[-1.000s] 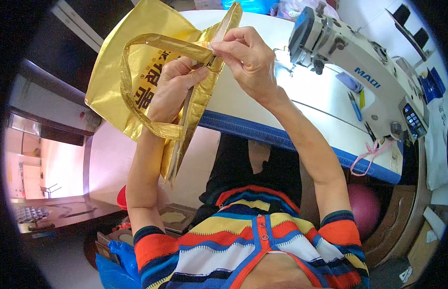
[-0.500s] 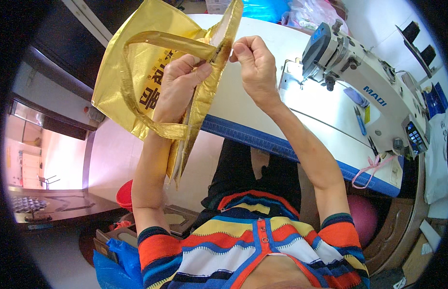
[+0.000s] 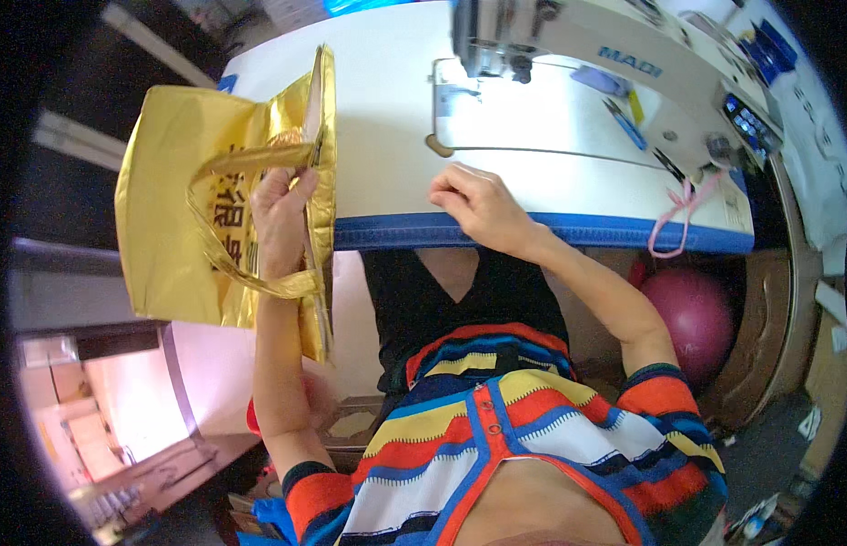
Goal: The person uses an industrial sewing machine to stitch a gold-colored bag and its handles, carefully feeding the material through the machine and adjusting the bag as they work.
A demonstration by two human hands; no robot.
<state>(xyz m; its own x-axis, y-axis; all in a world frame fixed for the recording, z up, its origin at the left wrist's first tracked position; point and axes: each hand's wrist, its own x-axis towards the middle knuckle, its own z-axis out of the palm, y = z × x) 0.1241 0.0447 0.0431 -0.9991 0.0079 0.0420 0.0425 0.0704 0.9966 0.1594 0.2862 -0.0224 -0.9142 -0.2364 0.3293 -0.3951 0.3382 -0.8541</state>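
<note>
A shiny gold tote bag [image 3: 173, 209] with dark printing hangs off the left of the white sewing table [image 3: 383, 127]. My left hand [image 3: 280, 214] grips its upper edge, where one end of a looped gold handle [image 3: 210, 250] joins. That edge stands roughly upright in view, its pale lining partly visible. My right hand [image 3: 483, 207] is apart from the bag, over the table's blue front edge. Its fingers are curled together, and whatever they may hold is hidden.
A white sewing machine [image 3: 578, 36] stands at the far right of the table. Blue-handled snips [image 3: 625, 125], dark scissors [image 3: 669, 166] and a pink ribbon [image 3: 683, 214] lie near it. Below the table on the right is a pink ball [image 3: 692, 318].
My right hand has drawn away from the bag's edge, toward me. The bag, still in my left hand, sits lower and more upright in view. The whole view has shifted too.
</note>
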